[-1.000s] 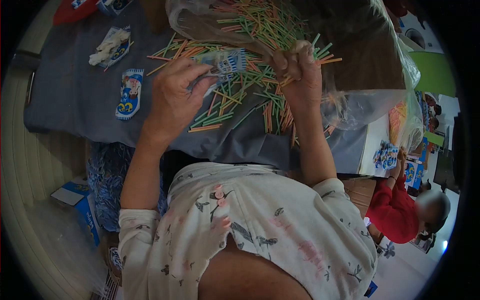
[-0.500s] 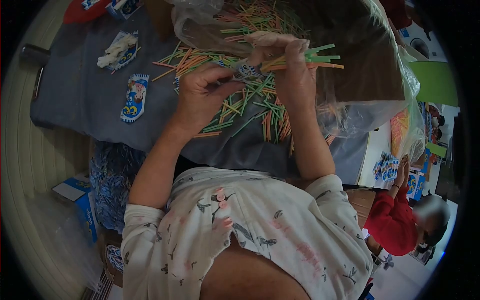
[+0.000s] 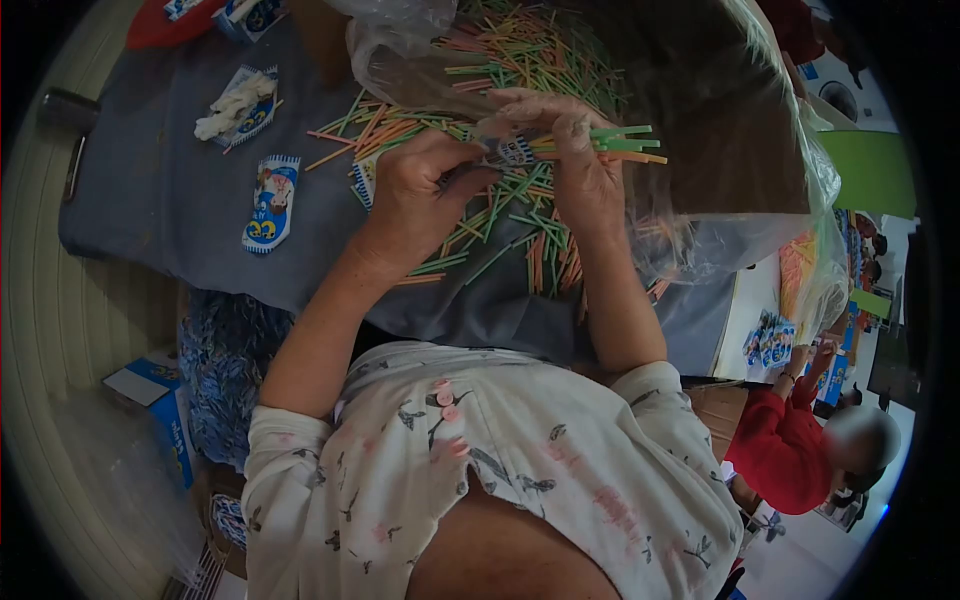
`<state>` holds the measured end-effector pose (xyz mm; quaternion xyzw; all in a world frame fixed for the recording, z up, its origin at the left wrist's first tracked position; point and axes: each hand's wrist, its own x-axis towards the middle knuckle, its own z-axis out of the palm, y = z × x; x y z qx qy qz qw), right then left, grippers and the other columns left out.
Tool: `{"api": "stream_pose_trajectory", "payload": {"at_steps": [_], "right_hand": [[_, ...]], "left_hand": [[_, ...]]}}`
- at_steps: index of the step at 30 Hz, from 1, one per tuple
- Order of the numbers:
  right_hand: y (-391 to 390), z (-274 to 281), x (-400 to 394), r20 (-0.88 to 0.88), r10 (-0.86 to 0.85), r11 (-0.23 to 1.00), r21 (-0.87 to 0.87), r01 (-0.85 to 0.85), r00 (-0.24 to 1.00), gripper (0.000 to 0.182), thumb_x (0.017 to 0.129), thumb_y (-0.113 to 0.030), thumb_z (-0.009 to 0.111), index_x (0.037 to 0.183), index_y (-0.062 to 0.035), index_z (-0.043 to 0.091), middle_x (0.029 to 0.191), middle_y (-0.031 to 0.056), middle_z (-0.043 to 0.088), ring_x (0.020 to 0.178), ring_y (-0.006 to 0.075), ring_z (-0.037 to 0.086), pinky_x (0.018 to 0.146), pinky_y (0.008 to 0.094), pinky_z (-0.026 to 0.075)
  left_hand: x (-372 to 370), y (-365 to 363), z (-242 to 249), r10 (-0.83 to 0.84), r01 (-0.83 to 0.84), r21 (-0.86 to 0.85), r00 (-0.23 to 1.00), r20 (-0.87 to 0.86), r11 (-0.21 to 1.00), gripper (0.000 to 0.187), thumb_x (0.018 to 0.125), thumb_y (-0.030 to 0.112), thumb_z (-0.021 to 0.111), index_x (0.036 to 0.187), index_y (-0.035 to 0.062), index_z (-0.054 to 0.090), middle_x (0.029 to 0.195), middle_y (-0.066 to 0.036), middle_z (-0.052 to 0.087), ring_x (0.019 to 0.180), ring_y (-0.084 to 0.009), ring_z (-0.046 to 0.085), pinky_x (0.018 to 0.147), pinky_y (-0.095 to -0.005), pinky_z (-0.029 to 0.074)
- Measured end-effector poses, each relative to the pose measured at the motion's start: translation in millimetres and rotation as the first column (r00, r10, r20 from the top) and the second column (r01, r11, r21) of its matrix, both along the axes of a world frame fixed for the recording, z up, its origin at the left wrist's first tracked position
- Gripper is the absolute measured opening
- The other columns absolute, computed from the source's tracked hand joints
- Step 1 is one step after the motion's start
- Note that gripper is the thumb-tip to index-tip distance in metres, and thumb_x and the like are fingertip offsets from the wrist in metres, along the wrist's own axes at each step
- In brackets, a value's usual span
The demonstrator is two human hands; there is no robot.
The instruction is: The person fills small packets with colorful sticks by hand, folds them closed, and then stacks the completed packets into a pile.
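My right hand [image 3: 585, 165] is closed round a small bundle of green and orange sticks [image 3: 625, 145], whose ends stick out to the right. Between my hands is a small printed packet [image 3: 513, 152] with clear film, touching the bundle's left end. My left hand [image 3: 420, 190] is pinched at the film's left side; what lies between its fingertips is too small to make out. Beneath both hands, loose coloured sticks [image 3: 545, 250] are spread over the grey cloth. Another blue and white packet [image 3: 365, 180] lies partly hidden behind my left hand.
On the grey cloth [image 3: 150, 190] at left lie a printed packet [image 3: 271, 204] and a packet with white crumpled material [image 3: 235, 108]. A plastic-lined box [image 3: 730, 150] stands at right. Beyond it sits a person in red [image 3: 780, 440]. A red object [image 3: 165, 25] is at upper left.
My right hand and the bundle have shifted slightly left and down. My left hand has turned slightly and moved a little to the right. The person in red has moved their hands.
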<state>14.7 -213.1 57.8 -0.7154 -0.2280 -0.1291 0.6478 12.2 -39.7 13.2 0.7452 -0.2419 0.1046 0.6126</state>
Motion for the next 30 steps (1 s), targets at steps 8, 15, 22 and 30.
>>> {"api": "stream_pose_trajectory", "payload": {"at_steps": [8,15,22,30], "right_hand": [[-4,-14,14,0.044,0.001,0.997,-0.078,0.002,0.999,0.043,0.095,-0.041,0.058,0.108,-0.0024,0.071,0.126,0.0133,0.061,0.118,0.0231,0.055,0.094,0.0384,0.046],[9,5,17,-0.087,-0.094,0.989,0.109,0.103,0.992,0.055,0.099,-0.049,0.043,0.124,-0.0037,0.063,0.123,0.0105,0.062,0.111,0.0199,0.056,0.093,0.0355,0.045],[27,4,2,-0.28,0.035,0.995,0.096,-0.008,0.959,0.065,0.102,-0.054,0.036,0.121,0.0024,0.063,0.118,0.0123,0.065,0.108,0.0229,0.061,0.094,0.0362,0.046],[-18,-14,-13,0.017,-0.145,0.446,-0.891,0.081,0.989,0.045,0.086,-0.031,0.069,0.118,-0.0002,0.062,0.111,0.0182,0.063,0.096,0.0298,0.065,0.078,0.0416,0.053]], "left_hand": [[6,1,-2,-0.041,0.04,0.05,0.999,0.031,0.998,0.02,0.078,-0.003,0.076,0.096,-0.002,0.071,0.09,-0.008,0.068,0.078,-0.0147,0.066,0.068,-0.0273,0.051],[11,-11,0,-0.227,0.151,-0.341,0.955,-0.193,0.928,0.021,0.08,-0.001,0.074,0.1,-0.0026,0.071,0.093,-0.008,0.07,0.086,-0.0129,0.066,0.073,-0.0261,0.053],[-10,10,4,-0.15,0.114,-0.187,0.97,-0.193,0.976,0.014,0.087,-0.002,0.066,0.101,-0.0044,0.068,0.093,-0.01,0.069,0.083,-0.0135,0.064,0.072,-0.026,0.049],[-26,144,15,0.379,-0.389,0.614,0.913,0.153,0.687,0.018,0.088,0.006,0.065,0.104,-0.0011,0.067,0.092,-0.011,0.062,0.085,-0.022,0.057,0.075,-0.0349,0.047]]}}
